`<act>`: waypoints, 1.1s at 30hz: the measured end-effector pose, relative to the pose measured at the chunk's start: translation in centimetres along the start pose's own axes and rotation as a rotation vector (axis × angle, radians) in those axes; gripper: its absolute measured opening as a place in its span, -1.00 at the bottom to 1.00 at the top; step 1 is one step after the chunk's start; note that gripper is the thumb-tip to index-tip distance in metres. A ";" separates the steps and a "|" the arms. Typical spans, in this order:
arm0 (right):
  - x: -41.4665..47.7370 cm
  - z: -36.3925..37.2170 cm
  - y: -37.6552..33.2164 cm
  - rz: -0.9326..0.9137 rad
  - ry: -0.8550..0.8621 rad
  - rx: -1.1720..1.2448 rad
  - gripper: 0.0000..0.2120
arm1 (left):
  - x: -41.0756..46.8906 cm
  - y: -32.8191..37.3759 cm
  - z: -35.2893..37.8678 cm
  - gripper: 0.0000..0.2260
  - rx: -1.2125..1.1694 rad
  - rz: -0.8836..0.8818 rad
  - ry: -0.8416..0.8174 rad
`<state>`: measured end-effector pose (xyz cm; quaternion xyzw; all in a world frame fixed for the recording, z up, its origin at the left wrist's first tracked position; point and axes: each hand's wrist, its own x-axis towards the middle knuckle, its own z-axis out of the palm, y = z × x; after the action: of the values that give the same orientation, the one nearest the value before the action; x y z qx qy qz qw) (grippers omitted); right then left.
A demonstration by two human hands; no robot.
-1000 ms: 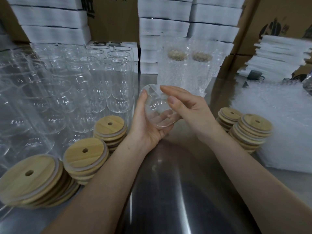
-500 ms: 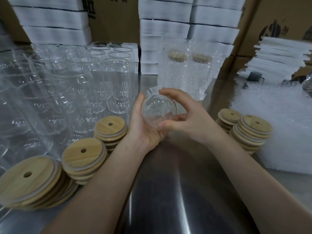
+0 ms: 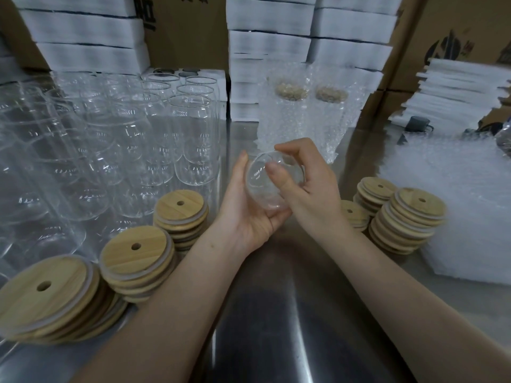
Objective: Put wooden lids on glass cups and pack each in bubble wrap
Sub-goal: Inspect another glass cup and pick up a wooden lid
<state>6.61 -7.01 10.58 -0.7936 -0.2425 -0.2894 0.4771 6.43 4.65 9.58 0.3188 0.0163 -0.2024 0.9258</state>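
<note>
above the steel table (image 3: 276, 313), a glass cup (image 3: 265, 189) lies tilted between both hands: the left hand (image 3: 246, 219) cradles it, the right hand (image 3: 315, 197) curls round it, probably to steady it before a wooden lid (image 3: 181, 207) goes on.

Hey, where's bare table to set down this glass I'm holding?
Set the glass on the bare steel table down the middle, between the left lid stacks and the right lid stacks. Crowded: empty glasses left, bubble wrap right, wrapped cups behind.
</note>
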 end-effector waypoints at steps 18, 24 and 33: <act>0.7 -0.8 0.3 0.442 0.148 0.409 -0.77 | 0.2 0.1 -0.3 -0.35 0.130 0.037 0.038; 1.1 -0.7 0.4 0.869 0.070 0.840 -0.61 | -0.1 0.2 -0.2 -0.59 0.154 0.161 -0.067; 0.6 -0.9 0.5 0.826 -0.267 1.048 -0.53 | -0.3 0.5 0.4 -0.52 0.262 0.343 0.021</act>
<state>7.17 -7.96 10.98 -0.5140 -0.0845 0.1730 0.8359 6.30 4.91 10.21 0.4365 -0.0552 -0.0391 0.8972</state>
